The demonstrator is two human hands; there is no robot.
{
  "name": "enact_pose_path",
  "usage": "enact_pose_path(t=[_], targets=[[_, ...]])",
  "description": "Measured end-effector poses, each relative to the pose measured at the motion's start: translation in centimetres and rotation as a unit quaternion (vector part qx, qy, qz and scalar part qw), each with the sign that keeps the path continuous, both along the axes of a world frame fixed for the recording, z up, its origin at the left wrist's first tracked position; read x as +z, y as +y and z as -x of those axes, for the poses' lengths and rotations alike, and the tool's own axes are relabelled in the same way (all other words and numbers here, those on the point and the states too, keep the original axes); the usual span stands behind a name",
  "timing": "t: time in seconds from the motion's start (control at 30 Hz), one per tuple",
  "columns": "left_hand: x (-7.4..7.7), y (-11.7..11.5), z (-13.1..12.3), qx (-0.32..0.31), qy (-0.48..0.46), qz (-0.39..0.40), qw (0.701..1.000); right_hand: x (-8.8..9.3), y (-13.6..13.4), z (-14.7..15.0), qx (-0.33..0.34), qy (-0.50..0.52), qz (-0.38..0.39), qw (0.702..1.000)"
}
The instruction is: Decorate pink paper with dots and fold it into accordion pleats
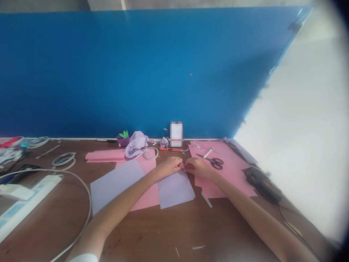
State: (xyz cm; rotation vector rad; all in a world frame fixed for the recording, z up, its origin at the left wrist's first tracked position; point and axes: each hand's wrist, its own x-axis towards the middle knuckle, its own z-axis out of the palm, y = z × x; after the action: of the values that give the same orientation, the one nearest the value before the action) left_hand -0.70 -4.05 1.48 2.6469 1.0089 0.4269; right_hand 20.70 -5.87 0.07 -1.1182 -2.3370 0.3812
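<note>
My left hand and my right hand meet over the middle of the table. Between their fingertips is a small piece of pink paper, pinched from both sides; its exact shape is too small to make out. Below the hands lies a lilac paper sheet. Another lilac sheet rests to the left, partly over a pink sheet. Just right of my right hand, black-handled scissors lie on pink paper. An orange cutter-like tool is beyond the hands.
A phone-like upright panel, blurred out, stands against the blue partition. Crumpled lilac paper and a purple paper pot with green leaves are at the back. A white power strip with cables lies left; a black corded device lies right.
</note>
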Motion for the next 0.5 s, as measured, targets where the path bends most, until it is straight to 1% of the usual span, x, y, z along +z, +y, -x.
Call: enact_pose_path(t=[0.13,0.3,0.4,0.5], targets=[[0.1,0.2,0.0,-0.013,-0.004,0.005,1.000,-0.8,0.4,0.0,0.007,-0.053,-0.067,0.996],[0.6,0.3,0.0,-0.017,0.001,-0.022,1.000,-1.1,1.1,-0.3,0.006,-0.046,-0.084,0.995],[0.8,0.3,0.1,0.009,0.033,-0.062,0.998,-1.2,1.5,-0.5,-0.003,-0.034,-0.097,0.995],[0.6,0.6,0.3,0.044,0.069,-0.119,0.990,-1.2,1.5,-0.6,-0.022,-0.038,-0.112,0.993]])
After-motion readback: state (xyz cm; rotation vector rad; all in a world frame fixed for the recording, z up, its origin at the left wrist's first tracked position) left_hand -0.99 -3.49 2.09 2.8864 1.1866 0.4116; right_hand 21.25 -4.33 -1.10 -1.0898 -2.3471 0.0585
